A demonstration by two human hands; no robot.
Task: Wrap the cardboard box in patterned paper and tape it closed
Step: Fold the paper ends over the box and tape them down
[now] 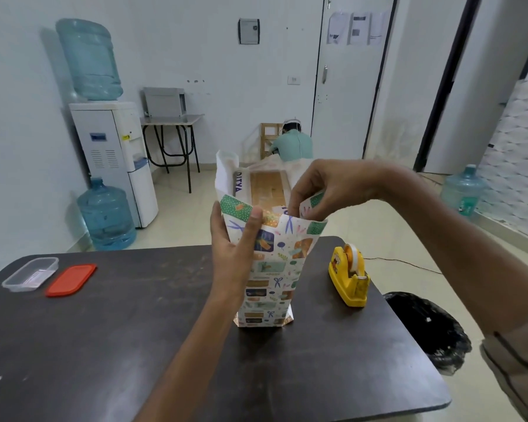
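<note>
Fingers of left hand [235,248] and right hand [326,187] tight on patterned paper [269,269] around upright cardboard box [267,185]; tape dispenser [349,275] near.

- At the centre of the table [134,345]: cardboard box [267,185], upright, inside the patterned paper [269,269].
- On the left side of the paper, gripping near its upper edge: left hand [235,239].
- On the right side, pinching the top flap: right hand [326,187].
- Right of the box, on the table: tape dispenser [349,275].
- Far left on the table: container [29,274], lid [70,280] just beside it on the right.
- On the floor off the table's right edge: bin [430,327].
- Behind the table, by the left wall: water dispenser [116,159], upper bottle [89,59] on top, floor bottle [105,214] before it.
</note>
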